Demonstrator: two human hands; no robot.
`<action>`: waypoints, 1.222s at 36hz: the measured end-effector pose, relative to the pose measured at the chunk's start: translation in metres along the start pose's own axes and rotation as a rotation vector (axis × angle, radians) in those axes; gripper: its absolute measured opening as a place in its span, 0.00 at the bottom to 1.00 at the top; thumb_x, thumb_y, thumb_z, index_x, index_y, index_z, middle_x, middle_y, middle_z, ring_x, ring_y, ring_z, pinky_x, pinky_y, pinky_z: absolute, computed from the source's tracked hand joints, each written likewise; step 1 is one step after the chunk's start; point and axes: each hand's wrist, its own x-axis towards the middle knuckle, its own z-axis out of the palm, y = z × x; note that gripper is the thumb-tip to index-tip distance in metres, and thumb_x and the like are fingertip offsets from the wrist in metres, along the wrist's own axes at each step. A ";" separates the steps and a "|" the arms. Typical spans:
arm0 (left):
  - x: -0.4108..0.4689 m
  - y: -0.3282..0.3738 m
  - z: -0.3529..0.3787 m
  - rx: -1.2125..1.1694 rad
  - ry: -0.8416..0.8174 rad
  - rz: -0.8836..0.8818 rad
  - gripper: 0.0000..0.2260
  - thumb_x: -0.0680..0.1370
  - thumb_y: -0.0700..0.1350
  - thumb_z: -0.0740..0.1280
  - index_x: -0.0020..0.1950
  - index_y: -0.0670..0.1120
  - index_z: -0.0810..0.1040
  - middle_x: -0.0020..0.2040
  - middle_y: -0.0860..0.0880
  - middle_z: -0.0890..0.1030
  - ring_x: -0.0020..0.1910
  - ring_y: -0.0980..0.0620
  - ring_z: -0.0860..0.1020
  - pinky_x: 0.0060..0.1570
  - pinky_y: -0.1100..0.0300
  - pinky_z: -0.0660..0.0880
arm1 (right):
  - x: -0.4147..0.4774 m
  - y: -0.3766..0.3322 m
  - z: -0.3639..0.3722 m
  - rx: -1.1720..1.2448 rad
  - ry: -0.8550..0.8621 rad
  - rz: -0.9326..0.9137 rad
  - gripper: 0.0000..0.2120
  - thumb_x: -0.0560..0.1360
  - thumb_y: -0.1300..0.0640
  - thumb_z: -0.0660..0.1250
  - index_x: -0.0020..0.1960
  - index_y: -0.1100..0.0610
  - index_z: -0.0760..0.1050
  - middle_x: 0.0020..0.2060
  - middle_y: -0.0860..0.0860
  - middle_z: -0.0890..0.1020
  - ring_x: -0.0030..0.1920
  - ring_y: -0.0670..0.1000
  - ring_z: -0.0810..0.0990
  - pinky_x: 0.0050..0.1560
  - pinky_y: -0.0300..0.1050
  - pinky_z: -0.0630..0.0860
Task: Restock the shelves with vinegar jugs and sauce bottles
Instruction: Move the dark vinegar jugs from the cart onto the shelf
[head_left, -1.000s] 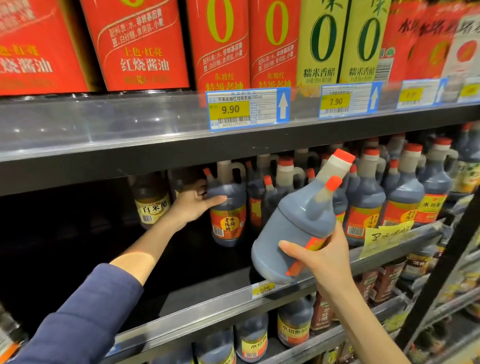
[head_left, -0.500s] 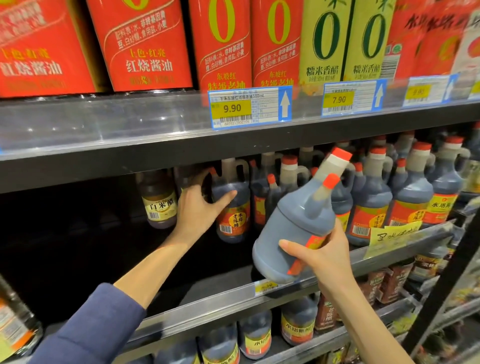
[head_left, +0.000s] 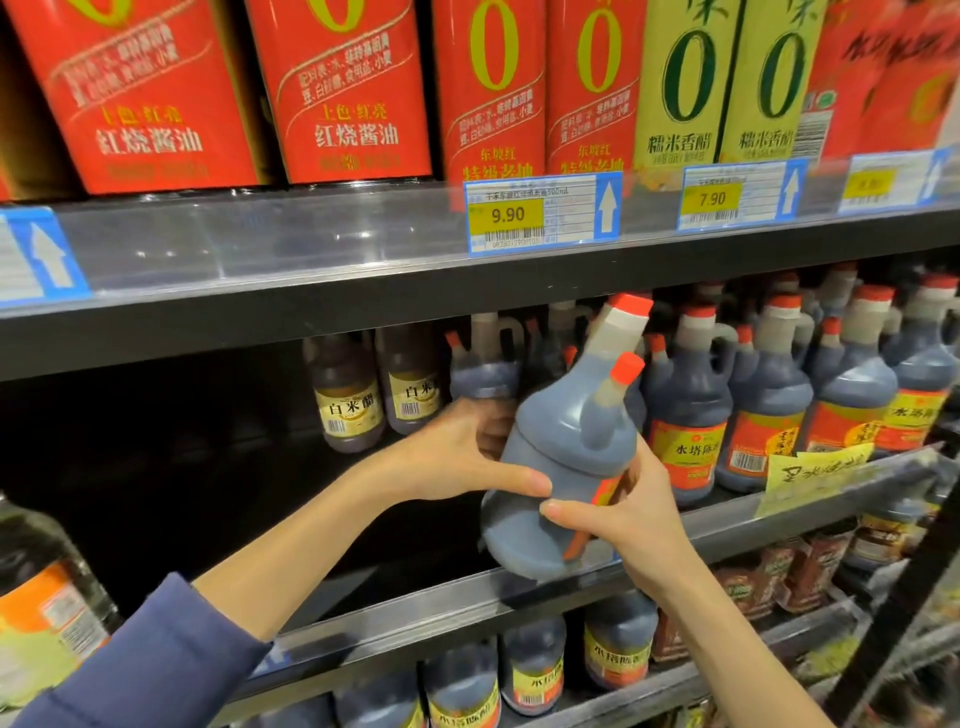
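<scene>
A dark vinegar jug (head_left: 561, 447) with two orange-red caps is tilted to the right, just in front of the middle shelf (head_left: 441, 592). My right hand (head_left: 623, 514) grips its lower right side, over the red label. My left hand (head_left: 457, 457) holds the jug's left side, thumb across the front and fingers behind it. To the right, several like jugs (head_left: 685, 410) with red and yellow labels stand in rows on the same shelf. Another such jug (head_left: 483, 364) stands behind my left hand.
Two small brown bottles (head_left: 348, 400) with yellow labels stand at the back left of the middle shelf, beside a dark gap. Red and green cartons (head_left: 353, 93) fill the upper shelf. More jugs (head_left: 618, 649) sit on the shelf below. A large oil bottle (head_left: 47, 613) is at far left.
My left hand left the jug standing on the shelf and came onto the left side of the tilted jug. The view moved closer and shifted left.
</scene>
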 end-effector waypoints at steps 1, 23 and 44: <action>-0.002 0.001 -0.001 0.002 0.008 0.004 0.21 0.70 0.37 0.75 0.57 0.53 0.75 0.51 0.59 0.82 0.52 0.62 0.80 0.49 0.68 0.76 | 0.001 0.000 0.001 -0.014 -0.006 -0.013 0.38 0.53 0.58 0.82 0.61 0.56 0.72 0.52 0.54 0.82 0.49 0.55 0.83 0.36 0.40 0.80; 0.002 -0.068 -0.017 -0.096 0.121 -0.002 0.14 0.68 0.25 0.70 0.48 0.37 0.73 0.31 0.59 0.78 0.38 0.68 0.77 0.39 0.73 0.72 | 0.031 0.029 0.010 -0.525 -0.038 0.119 0.45 0.47 0.36 0.77 0.58 0.57 0.72 0.51 0.49 0.82 0.53 0.49 0.80 0.51 0.52 0.79; 0.012 -0.104 -0.031 -0.197 0.182 -0.014 0.23 0.63 0.34 0.78 0.54 0.42 0.75 0.44 0.55 0.85 0.47 0.60 0.81 0.48 0.67 0.76 | 0.034 0.037 0.027 -0.616 -0.005 0.077 0.43 0.60 0.46 0.80 0.68 0.60 0.68 0.50 0.52 0.82 0.52 0.50 0.79 0.47 0.46 0.77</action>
